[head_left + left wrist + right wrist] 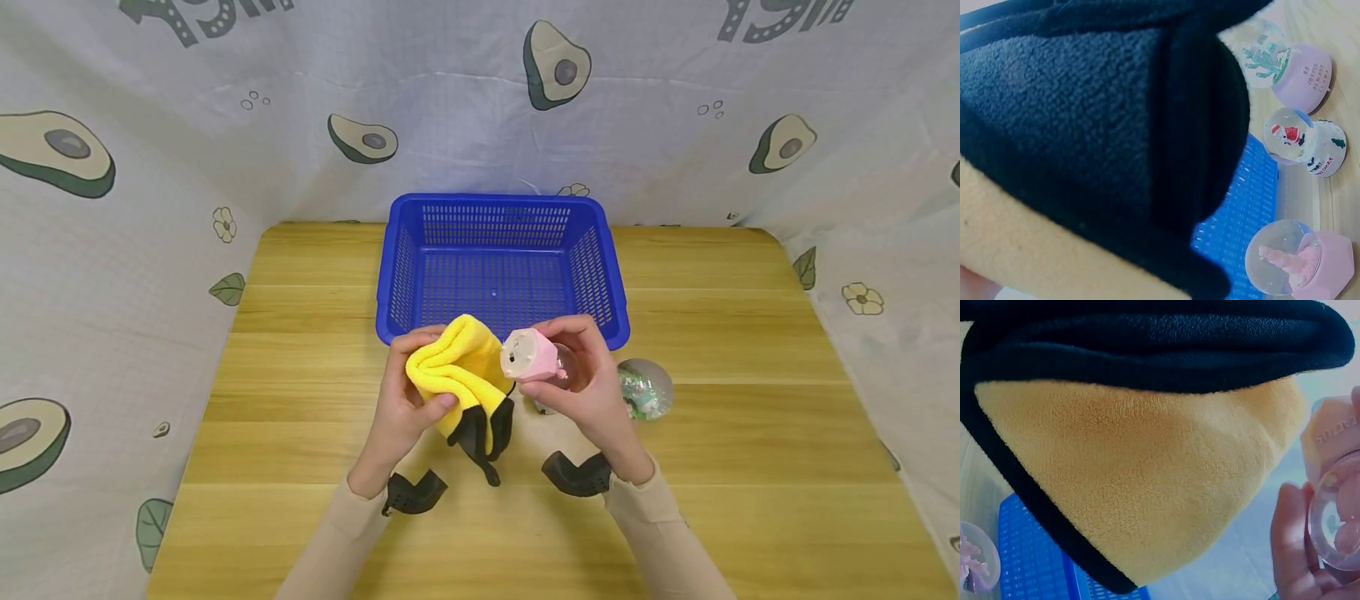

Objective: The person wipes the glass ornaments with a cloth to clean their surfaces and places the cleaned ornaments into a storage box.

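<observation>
My left hand grips a folded yellow towel with black edging, thumb on its near side. Opposite, my right hand holds a snow globe with a pink faceted base; the base points left toward the towel and the underside faces the head camera. The fingers curl round the clear ball. In the right wrist view, raised letters mark that base. The towel's black trim fills much of the left wrist view. Whether towel and globe touch is unclear in the head view.
A blue plastic basket sits behind both hands. Right of my right hand is another snow globe. In the left wrist view appear a purple-based globe, a Santa globe and a pink-based globe. Black curved pieces sit by both wrists.
</observation>
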{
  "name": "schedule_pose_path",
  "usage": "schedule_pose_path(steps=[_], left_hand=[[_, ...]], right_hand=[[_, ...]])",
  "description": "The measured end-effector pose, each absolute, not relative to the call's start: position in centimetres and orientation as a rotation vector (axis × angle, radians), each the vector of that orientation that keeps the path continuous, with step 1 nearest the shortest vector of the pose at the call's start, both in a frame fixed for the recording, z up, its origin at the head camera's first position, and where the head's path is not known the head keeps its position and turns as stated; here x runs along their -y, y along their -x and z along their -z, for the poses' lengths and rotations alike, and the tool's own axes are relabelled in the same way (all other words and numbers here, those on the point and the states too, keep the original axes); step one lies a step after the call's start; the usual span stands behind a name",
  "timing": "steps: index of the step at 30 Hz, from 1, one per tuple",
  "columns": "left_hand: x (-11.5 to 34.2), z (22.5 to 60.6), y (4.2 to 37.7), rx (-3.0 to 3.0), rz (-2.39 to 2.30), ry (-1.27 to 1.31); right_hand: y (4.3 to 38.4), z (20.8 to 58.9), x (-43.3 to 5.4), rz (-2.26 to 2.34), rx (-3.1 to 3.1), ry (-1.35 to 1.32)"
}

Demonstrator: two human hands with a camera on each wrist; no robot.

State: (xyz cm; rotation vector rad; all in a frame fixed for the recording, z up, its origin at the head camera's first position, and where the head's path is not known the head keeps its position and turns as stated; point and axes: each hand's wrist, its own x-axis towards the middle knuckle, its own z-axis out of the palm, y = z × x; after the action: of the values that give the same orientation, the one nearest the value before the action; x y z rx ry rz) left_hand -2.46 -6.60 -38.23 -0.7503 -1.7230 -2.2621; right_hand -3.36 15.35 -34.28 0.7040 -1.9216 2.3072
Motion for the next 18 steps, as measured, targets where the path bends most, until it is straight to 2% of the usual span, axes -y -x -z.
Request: schedule_pose_path(steps=[14,18], left_hand=[[5.7,37.9,2.7,1.728,2.265,0.752],[5.5,37.7,2.7,1.767,2.259,0.746]], right_hand=[[3.5,34.1,-15.1,-2.205,2.101,-0.87],[3.2,34.0,-14.8,-2.039,2.129,-0.865]])
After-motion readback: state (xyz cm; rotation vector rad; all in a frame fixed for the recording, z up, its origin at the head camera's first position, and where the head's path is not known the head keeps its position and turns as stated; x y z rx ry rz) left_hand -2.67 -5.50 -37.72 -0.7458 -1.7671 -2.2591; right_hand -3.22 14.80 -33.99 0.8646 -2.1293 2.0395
